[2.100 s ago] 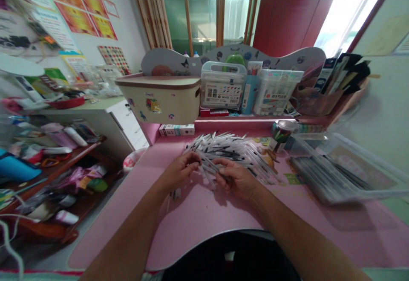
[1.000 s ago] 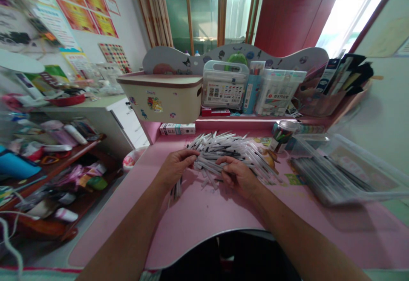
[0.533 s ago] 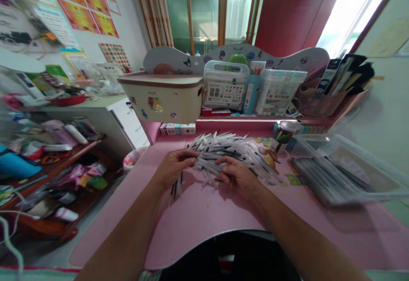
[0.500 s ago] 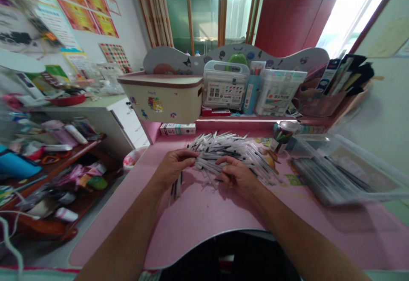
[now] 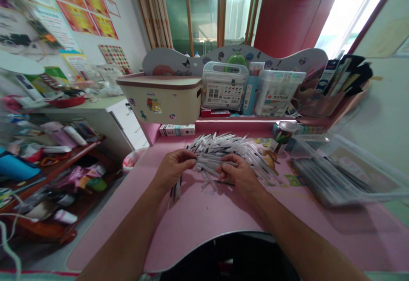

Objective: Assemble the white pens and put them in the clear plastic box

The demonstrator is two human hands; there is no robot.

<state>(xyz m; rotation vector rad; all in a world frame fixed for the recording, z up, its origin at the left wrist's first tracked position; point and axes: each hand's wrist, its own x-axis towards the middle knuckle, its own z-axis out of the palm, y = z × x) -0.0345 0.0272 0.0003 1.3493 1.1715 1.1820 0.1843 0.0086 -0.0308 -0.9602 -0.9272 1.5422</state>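
Observation:
A heap of several white pens (image 5: 228,149) lies on the pink desk (image 5: 198,212). My left hand (image 5: 174,168) is curled round a small bunch of pens whose ends stick out below the palm (image 5: 176,189). Its fingertips pinch the end of another pen at the heap's near left edge. My right hand (image 5: 239,174) is closed, thumb and fingers pinching a pen (image 5: 211,160) that reaches across toward the left hand. Both hands rest at the heap's near edge.
A clear plastic tray (image 5: 338,172) holding more pens stands at the right. A patterned tin of coloured pencils (image 5: 281,134) is behind it. On the desk's raised shelf are a cream bin (image 5: 162,97) and marker boxes (image 5: 223,87). Cluttered shelves (image 5: 47,153) stand at the left.
My right hand has lifted slightly and brought a pen across to the left hand's fingertips. The left hand keeps its bunch and has barely moved.

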